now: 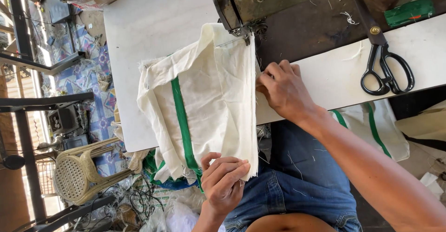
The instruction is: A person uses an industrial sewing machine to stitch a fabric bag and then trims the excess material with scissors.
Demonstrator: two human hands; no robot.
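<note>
Now I'm pinching the cream cloth [209, 102] edge with my left hand [224, 183], while my right hand [283, 90], fingers pressed shut on the seam, is feeding it straight under the sewing machine [241, 4] just beyond.

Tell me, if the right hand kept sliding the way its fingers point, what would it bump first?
Probably the cloth. The right hand has fingertips at its edge already, pointing left across it. Further on is only more cloth, then bare table.
</note>
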